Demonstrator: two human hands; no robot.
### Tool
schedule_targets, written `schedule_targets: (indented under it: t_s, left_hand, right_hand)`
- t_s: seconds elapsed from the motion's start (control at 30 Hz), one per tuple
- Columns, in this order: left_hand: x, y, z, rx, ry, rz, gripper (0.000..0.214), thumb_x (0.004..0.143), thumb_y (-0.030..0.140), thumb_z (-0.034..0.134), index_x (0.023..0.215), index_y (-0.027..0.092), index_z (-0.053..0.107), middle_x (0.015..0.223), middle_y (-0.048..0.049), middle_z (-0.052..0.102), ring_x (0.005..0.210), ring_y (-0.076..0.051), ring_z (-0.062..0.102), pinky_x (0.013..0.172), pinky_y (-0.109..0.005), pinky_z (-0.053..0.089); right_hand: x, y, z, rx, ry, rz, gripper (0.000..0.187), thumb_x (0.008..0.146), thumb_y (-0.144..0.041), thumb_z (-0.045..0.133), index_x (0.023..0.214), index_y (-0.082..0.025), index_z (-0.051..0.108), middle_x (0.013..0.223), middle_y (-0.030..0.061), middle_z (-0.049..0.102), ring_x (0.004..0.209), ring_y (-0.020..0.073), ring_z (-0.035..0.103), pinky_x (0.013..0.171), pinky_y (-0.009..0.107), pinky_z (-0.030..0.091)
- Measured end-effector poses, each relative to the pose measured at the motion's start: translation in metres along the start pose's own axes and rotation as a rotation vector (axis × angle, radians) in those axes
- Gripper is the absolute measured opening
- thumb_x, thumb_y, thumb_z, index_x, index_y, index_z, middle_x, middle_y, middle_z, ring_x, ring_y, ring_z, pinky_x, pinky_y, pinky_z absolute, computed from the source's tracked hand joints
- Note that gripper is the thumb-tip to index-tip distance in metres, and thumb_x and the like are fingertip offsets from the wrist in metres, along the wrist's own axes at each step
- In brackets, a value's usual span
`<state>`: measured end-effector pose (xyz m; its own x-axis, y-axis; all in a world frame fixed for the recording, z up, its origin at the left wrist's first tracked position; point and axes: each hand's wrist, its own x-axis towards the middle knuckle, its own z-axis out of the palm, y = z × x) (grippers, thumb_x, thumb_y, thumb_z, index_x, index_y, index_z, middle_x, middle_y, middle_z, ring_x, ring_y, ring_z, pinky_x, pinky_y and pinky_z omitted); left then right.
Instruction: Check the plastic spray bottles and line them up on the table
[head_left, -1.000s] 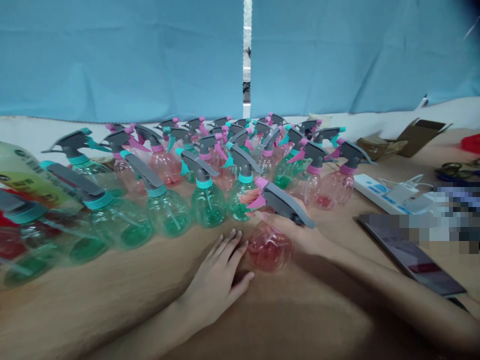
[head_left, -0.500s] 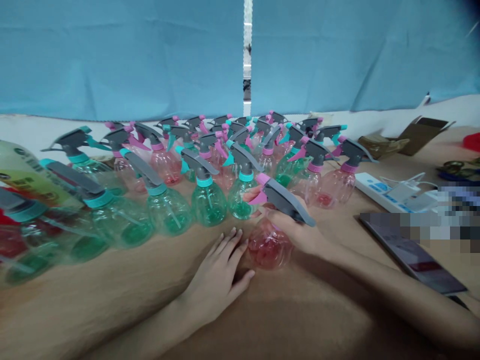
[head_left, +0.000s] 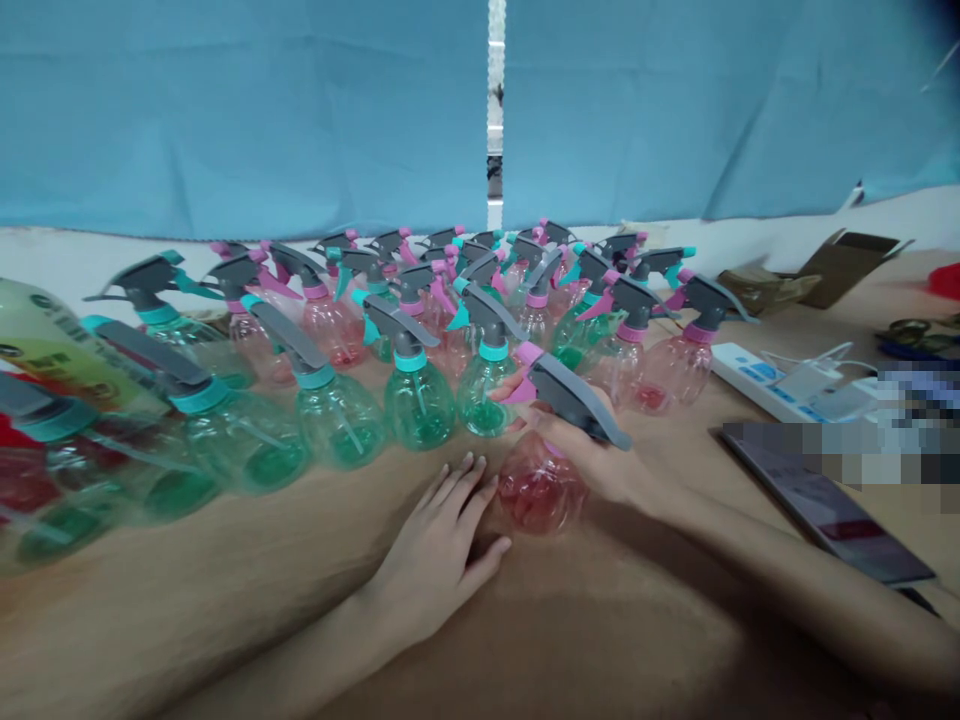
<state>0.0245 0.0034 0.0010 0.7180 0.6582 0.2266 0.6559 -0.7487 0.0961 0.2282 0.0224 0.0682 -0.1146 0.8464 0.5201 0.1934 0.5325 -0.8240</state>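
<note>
A pink spray bottle [head_left: 541, 490] with a grey and pink trigger head stands upright on the table. My right hand [head_left: 592, 450] is wrapped round its neck, with fingers at the pink trigger. Flat on the tabletop just left of it lies my left hand [head_left: 439, 545], fingers stretched out and holding nothing. Right behind the held bottle is a green spray bottle [head_left: 484, 400] with a teal collar. Another green spray bottle [head_left: 420, 410] stands beside that one. Parts of the held bottle's neck are hidden by my right hand.
Several more pink and green spray bottles crowd the back and left of the table [head_left: 247, 590]. A large labelled bottle [head_left: 67, 340] stands at far left. On the right are a power strip [head_left: 765, 385], a phone [head_left: 825, 510] and an open cardboard box [head_left: 855, 270]. A blue curtain [head_left: 300, 120] hangs behind.
Almost nothing differs. The view has shifted very slightly; both hands keep their places and my right hand stays on the pink spray bottle.
</note>
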Motion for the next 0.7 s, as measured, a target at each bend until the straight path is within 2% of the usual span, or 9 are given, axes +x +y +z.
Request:
schedule_targets:
  t_s: [0.13,0.3,0.47,0.7]
  left_hand:
    - [0.0,0.0,0.0,0.008,-0.015,0.001,0.049,0.094,0.042,0.048,0.13,0.009,0.049,0.145,-0.0174,0.042,0.134,-0.03,0.037,0.109,-0.05,0.031]
    - [-0.001,0.0,0.0,0.005,-0.018,-0.011,0.051,0.094,0.042,0.048,0.134,0.01,0.046,0.146,-0.0177,0.04,0.135,-0.03,0.036,0.109,-0.049,0.031]
    - [-0.001,0.0,0.0,-0.001,-0.024,-0.014,0.05,0.095,0.043,0.047,0.133,0.011,0.047,0.146,-0.017,0.04,0.135,-0.03,0.035,0.109,-0.049,0.031]
    - [0.0,-0.001,0.001,0.013,-0.019,-0.009,0.051,0.095,0.043,0.046,0.134,0.01,0.046,0.146,-0.0168,0.04,0.135,-0.03,0.035,0.109,-0.049,0.031]
  right_hand:
    - [0.002,-0.004,0.0,0.023,-0.021,0.043,0.018,0.087,-0.04,0.058,0.093,-0.024,0.062,0.081,-0.0004,0.063,0.076,0.0166,0.061,0.071,0.031,0.049]
    - [0.004,-0.009,-0.002,-0.052,-0.009,0.016,0.02,0.088,-0.041,0.055,0.077,-0.025,0.059,0.069,-0.0024,0.055,0.065,0.0148,0.055,0.061,0.029,0.044]
    - [0.004,-0.01,-0.004,-0.06,-0.024,-0.001,0.022,0.089,-0.04,0.053,0.076,-0.026,0.061,0.068,-0.0017,0.055,0.065,0.0155,0.055,0.062,0.03,0.045]
    - [0.003,-0.01,-0.005,-0.026,-0.014,0.046,0.023,0.088,-0.043,0.055,0.074,-0.026,0.062,0.065,-0.0019,0.053,0.061,0.0141,0.053,0.057,0.027,0.044]
